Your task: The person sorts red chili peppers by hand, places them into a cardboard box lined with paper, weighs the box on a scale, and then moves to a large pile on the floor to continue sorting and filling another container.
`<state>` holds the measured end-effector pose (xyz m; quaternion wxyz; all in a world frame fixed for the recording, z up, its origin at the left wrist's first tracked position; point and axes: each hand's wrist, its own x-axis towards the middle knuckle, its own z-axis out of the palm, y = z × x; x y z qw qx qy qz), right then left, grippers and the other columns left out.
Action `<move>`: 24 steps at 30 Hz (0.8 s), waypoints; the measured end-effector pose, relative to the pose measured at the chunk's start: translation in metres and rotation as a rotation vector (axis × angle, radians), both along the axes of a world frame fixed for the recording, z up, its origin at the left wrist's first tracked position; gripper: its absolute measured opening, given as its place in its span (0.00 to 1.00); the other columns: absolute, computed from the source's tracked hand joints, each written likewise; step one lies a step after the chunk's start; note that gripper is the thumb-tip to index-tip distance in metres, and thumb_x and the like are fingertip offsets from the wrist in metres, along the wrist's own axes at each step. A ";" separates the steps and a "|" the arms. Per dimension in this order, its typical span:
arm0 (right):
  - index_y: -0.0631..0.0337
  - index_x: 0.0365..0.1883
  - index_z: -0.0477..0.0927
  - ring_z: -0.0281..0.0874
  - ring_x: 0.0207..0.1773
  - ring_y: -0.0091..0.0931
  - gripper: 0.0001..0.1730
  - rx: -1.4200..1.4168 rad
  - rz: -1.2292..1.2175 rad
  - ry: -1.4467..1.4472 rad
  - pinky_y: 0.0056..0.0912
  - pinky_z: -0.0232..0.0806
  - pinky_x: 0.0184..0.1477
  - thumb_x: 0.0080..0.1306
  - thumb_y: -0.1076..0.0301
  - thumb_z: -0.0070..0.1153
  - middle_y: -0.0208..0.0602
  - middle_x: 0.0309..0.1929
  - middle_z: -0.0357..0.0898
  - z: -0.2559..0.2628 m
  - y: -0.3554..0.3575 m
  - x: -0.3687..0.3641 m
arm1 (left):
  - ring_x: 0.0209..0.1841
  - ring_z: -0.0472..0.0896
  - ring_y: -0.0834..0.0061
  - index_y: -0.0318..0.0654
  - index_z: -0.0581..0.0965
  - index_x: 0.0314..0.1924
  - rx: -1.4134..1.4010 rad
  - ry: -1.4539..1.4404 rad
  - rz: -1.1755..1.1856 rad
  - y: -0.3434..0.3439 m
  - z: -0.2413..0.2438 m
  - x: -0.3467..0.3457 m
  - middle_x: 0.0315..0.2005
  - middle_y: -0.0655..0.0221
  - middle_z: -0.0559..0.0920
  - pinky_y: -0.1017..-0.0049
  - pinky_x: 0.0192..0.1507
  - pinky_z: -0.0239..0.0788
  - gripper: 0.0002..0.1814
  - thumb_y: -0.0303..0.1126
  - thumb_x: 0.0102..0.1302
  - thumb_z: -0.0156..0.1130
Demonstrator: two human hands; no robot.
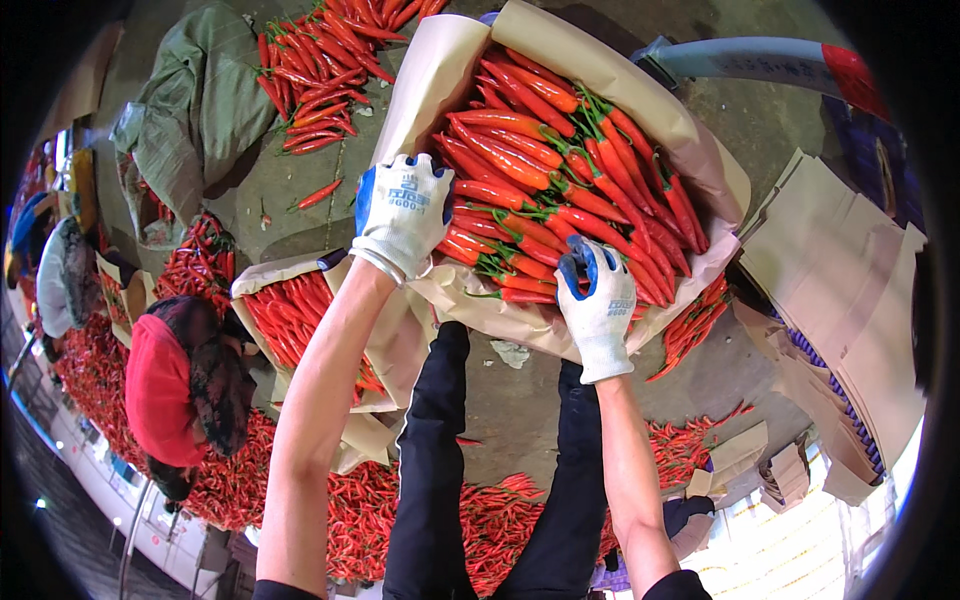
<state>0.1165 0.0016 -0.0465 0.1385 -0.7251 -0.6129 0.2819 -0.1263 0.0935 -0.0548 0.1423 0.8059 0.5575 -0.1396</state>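
Note:
Before me a box lined with brown paper [622, 67] is heaped with long red chili peppers [510, 161], most with green stems. My left hand [403, 210], in a white knit glove with a blue-coated palm, is closed over the paper at the box's left edge, its fingertips hidden on the inner side. At the near right part of the heap, my right hand [600, 289] wears a matching glove. Its thumb and fingers curl above the peppers by the near edge; whether a pepper is pinched there is hidden.
Loose chilies [322, 75] and a green woven sack [199, 105] lie on the floor at upper left. A second paper-lined box of chilies [292, 315] stands left. A person in red [161, 390] crouches by a long chili pile. Flattened cardboard [832, 300] is stacked right.

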 end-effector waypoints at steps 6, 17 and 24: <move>0.51 0.46 0.82 0.80 0.38 0.36 0.18 -0.001 0.044 0.033 0.42 0.69 0.41 0.55 0.65 0.65 0.35 0.37 0.81 0.000 -0.004 -0.002 | 0.38 0.80 0.64 0.56 0.82 0.48 0.153 -0.036 0.021 0.006 0.004 0.004 0.37 0.69 0.79 0.63 0.39 0.73 0.15 0.37 0.58 0.65; 0.50 0.47 0.82 0.79 0.41 0.38 0.19 -0.010 0.093 -0.009 0.42 0.70 0.41 0.55 0.63 0.65 0.36 0.39 0.81 -0.001 -0.014 0.003 | 0.40 0.79 0.64 0.55 0.82 0.49 0.307 -0.010 0.086 0.002 0.019 0.007 0.34 0.70 0.78 0.62 0.41 0.71 0.15 0.39 0.61 0.64; 0.51 0.47 0.82 0.79 0.40 0.38 0.19 0.033 0.089 0.054 0.42 0.70 0.41 0.55 0.66 0.65 0.36 0.38 0.81 0.004 -0.010 -0.004 | 0.39 0.79 0.59 0.52 0.82 0.48 0.347 -0.196 0.359 -0.005 0.032 -0.019 0.34 0.65 0.80 0.61 0.42 0.70 0.18 0.37 0.56 0.69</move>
